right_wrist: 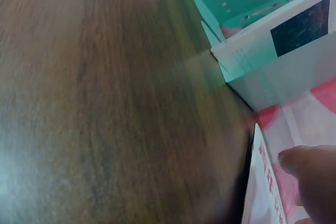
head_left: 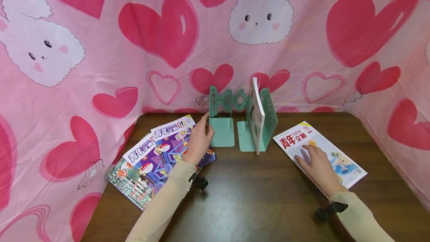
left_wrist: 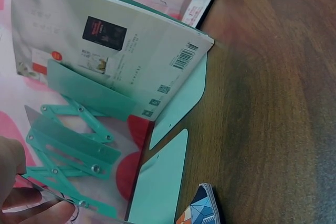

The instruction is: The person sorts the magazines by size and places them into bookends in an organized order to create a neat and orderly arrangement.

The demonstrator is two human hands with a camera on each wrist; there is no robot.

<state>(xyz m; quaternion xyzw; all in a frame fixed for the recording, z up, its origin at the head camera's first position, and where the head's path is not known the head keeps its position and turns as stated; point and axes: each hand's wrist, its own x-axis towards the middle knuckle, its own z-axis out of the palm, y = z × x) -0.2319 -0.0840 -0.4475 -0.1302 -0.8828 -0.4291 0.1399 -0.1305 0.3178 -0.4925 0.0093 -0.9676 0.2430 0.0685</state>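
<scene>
A green expandable metal bookend (head_left: 222, 133) stands at the back middle of the table. My left hand (head_left: 197, 143) grips the upright plate at its left end, the fingers (left_wrist: 50, 214) curled at the plate's edge in the left wrist view. Inside the bookend's right end a magazine (head_left: 257, 120) stands upright, its back cover (left_wrist: 152, 59) facing left. Over a white magazine (head_left: 347, 161) lying flat on the right, my right hand (head_left: 319, 169) hovers or rests with loosely bent fingers; whether it touches the cover I cannot tell.
Several magazines (head_left: 152, 165) with purple and green covers lie overlapping on the left, partly under my left arm. The brown wooden table (head_left: 248, 201) ends against a pink curtain (head_left: 211, 55) with hearts and rabbits.
</scene>
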